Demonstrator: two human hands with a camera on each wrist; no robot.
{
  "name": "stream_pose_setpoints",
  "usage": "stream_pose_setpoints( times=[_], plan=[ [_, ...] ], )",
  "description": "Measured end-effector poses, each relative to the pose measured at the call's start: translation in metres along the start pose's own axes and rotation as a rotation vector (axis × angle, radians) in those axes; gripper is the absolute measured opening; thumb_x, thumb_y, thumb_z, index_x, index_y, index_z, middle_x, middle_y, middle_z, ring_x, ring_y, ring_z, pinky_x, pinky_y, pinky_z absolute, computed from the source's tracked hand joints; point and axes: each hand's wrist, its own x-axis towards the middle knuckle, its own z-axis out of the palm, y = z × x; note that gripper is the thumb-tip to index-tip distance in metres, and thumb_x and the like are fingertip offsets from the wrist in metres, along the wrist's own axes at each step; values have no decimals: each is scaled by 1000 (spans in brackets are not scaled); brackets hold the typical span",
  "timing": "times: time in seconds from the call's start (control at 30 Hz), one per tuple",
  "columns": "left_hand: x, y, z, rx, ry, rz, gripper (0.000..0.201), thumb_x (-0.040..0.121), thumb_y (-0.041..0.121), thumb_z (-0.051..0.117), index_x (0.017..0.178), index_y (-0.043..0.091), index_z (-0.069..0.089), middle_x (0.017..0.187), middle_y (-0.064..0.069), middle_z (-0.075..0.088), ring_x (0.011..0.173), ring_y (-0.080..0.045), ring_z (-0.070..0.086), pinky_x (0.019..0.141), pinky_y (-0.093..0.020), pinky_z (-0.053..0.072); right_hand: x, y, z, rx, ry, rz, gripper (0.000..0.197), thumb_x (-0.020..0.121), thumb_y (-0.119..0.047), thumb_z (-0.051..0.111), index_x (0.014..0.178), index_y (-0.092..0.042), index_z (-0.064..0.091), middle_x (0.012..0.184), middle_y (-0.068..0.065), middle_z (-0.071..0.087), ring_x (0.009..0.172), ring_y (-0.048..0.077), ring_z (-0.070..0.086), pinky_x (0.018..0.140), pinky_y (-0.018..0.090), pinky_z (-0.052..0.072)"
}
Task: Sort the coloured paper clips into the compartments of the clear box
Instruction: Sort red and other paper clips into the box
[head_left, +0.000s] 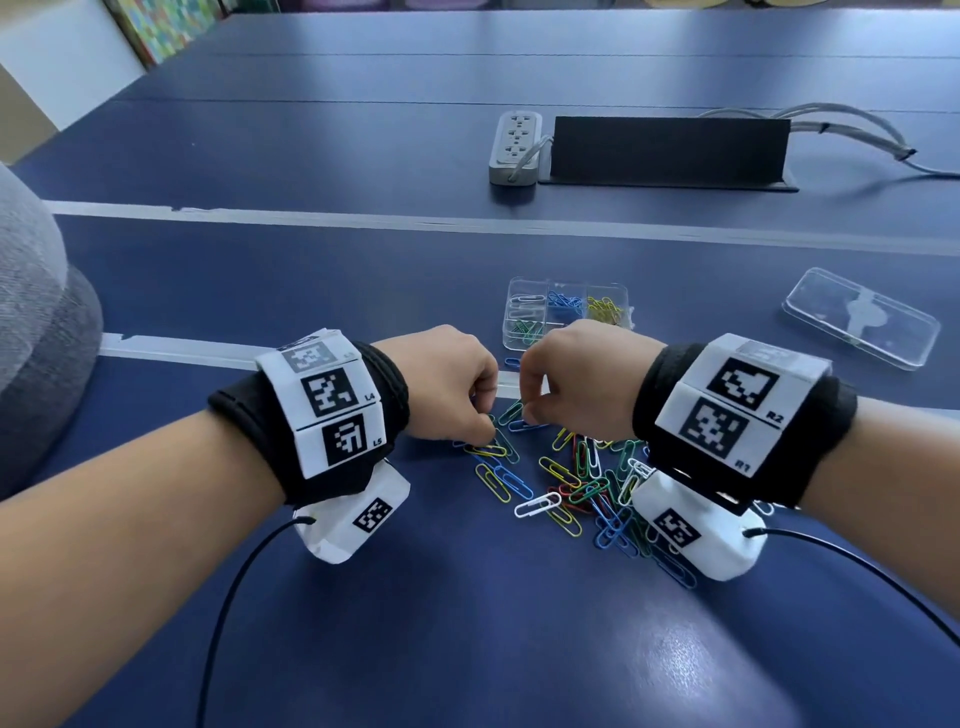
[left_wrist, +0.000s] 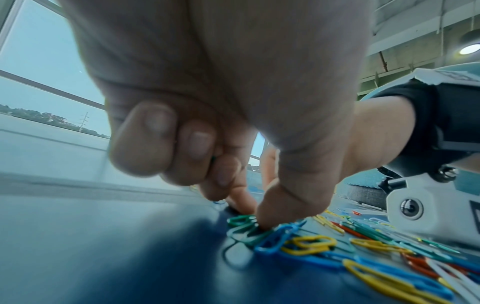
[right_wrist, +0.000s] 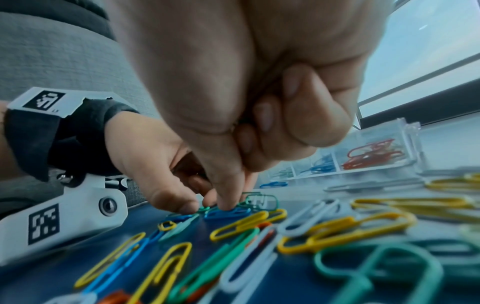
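Note:
A loose pile of coloured paper clips (head_left: 571, 483) lies on the blue table between my wrists. My left hand (head_left: 485, 428) reaches down at the pile's left edge. Its thumb and index finger (left_wrist: 253, 216) pinch a green clip (left_wrist: 241, 221) lying on the table, and the other fingers are curled. My right hand (head_left: 525, 415) is just beside it, thumb and index tip (right_wrist: 228, 203) closed on a blue clip (right_wrist: 228, 214). Right behind the hands stands the clear box (head_left: 511, 312), holding white, blue, yellow, green and red clips in separate compartments.
The box's clear lid (head_left: 862, 317) lies to the right. A power strip (head_left: 514, 148) and a black cable housing (head_left: 670, 150) sit further back. A grey cushion (head_left: 31, 312) bulges at the left table edge. Camera cables trail from both wrists.

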Motion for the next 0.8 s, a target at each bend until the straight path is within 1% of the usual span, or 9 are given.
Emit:
stream_pose_setpoints(
  times=[0.17,0.3,0.43,0.57,0.63,0.7,0.73,0.77,0.8],
  plan=[
    [-1,-1,0,4,-3,-8,11,73,29,67,73,22,59,59,9,49,59,-9,48,60,-24,40,-2,0,-2,40,58,8,20,90,-34,55,102,-24,67,87,-2,52,92,21,52,74,26,39],
    [-2,0,1,7,9,-4,13,73,27,65,66,21,54,57,9,49,59,-10,47,62,-25,44,3,1,-17,152,73,108,26,92,-26,46,102,-14,66,93,5,57,92,24,51,77,27,41],
    [-2,0,0,5,-7,-9,18,71,26,62,61,20,50,56,8,49,59,-14,46,61,-25,44,25,12,-39,222,77,200,34,95,-22,39,108,-4,66,99,14,64,87,26,55,62,27,40],
    [-2,2,-4,-31,38,7,17,74,25,59,64,19,47,59,5,48,55,-11,42,57,-24,39,46,14,-46,149,80,181,31,89,-15,51,114,-7,66,114,14,69,100,31,65,84,33,53],
    [-3,3,-6,-37,57,18,17,75,24,59,65,18,47,58,5,47,54,-10,40,54,-25,36,51,8,-47,110,64,175,33,85,-14,59,115,-6,67,95,17,69,87,33,64,76,32,53],
    [-3,3,-8,-46,72,33,16,75,23,59,66,19,47,58,5,47,54,-9,40,54,-25,35,53,1,-50,89,50,176,34,82,-12,66,114,-5,68,73,14,61,65,23,51,59,24,44],
    [-2,3,-9,-52,78,42,15,75,22,59,67,19,47,59,6,47,55,-8,41,54,-25,36,52,-1,-50,76,56,177,34,81,-12,68,114,-5,68,77,19,64,64,23,51,56,24,43],
    [-2,2,-9,-61,84,50,14,76,20,59,68,20,48,60,6,48,56,-7,42,54,-24,36,52,-1,-51,68,73,177,36,80,-11,68,115,-6,68,93,23,69,70,29,60,59,26,48],
    [-2,1,-9,-71,92,58,12,76,19,59,69,21,49,61,7,49,57,-7,43,55,-22,36,53,-1,-50,64,95,177,36,79,-11,68,115,-6,67,109,20,68,88,34,66,68,31,55]
  ],
)
